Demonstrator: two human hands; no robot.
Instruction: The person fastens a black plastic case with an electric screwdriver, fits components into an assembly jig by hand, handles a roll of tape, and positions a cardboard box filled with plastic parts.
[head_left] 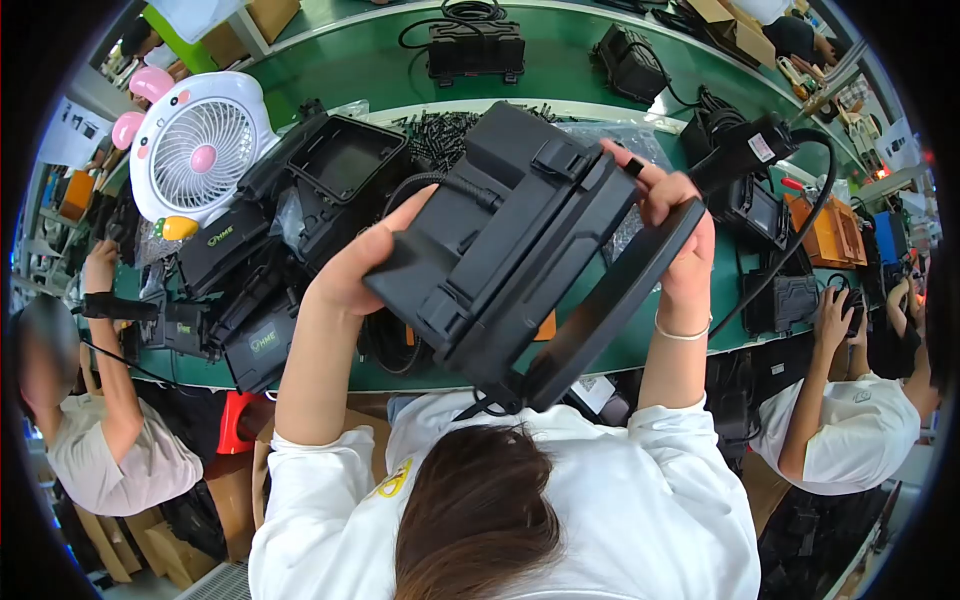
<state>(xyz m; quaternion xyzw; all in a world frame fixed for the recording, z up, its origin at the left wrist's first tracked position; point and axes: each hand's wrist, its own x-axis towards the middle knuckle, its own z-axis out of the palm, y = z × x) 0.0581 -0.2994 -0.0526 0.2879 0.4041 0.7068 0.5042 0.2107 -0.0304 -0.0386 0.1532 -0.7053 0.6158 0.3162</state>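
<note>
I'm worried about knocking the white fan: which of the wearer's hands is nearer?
Left. The left hand, on the left side of the black case, is below and right of the white fan in view; the right hand, opposite, is farther right.

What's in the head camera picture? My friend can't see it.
A person's left hand and right hand hold a black case above a green workbench. A white-and-pink fan stands at picture left, beside more black cases.

bright, fairly even light with soft shadows, central area crisp, strong fisheye curvature toward blacked-out outer edges
</note>
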